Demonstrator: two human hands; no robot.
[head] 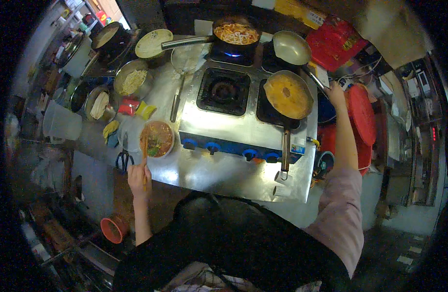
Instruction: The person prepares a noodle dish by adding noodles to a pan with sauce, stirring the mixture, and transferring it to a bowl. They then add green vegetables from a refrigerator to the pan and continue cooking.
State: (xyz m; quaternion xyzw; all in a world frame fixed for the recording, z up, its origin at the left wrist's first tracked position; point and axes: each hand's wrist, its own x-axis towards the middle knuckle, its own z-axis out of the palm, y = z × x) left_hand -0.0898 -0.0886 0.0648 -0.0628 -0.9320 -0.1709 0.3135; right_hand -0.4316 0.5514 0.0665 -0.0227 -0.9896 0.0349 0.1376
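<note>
My left hand grips a pair of wooden chopsticks, whose far ends reach into a round takeaway bowl of red soupy food with green leaves. Beside that bowl lies a clear plastic lid, with black-handled scissors partly over it. At the far right, my right hand holds the metal handle of a pale frying pan, which is over the rear right burner. Nearer me, a second pan of orange broth rests on the front right burner, its handle towards me.
On a lit rear burner stands a pot of noodles. A strainer, a bowl of noodles, a steel bowl, and red and yellow packets occupy the left. A red bin stands right of the steel table.
</note>
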